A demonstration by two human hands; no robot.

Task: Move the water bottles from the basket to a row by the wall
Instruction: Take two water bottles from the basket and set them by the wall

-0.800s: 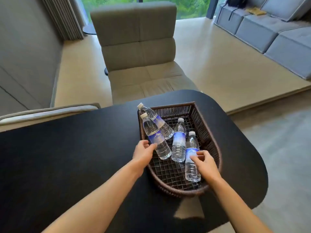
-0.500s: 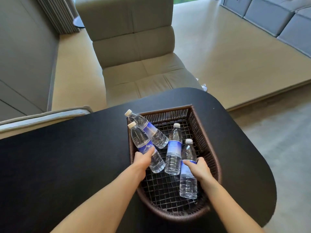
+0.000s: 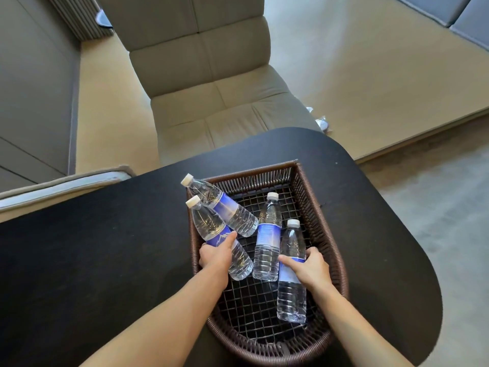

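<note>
A black table (image 3: 92,260) with a rounded right end carries a brown woven basket (image 3: 332,234), and all four water bottles lie inside it. At the left side of the basket, the left hand (image 3: 215,256) is wrapped around the blue label of the left bottle (image 3: 209,223), thumb on top and fingers curled under it; that bottle tilts up with its white cap past the basket's left rim. Just behind it, the far-left bottle (image 3: 225,205) leans the same way, its cap poking over the far-left corner. The middle bottle (image 3: 267,239) lies flat on the basket's mesh floor, untouched by either hand. To its right, the right hand (image 3: 311,270) closes on the label of the right bottle (image 3: 291,295), thumb across the near face, fingers round the far side. A beige armchair (image 3: 211,83) stands beyond the table, and a grey wall (image 3: 31,88) runs along the far left
</note>
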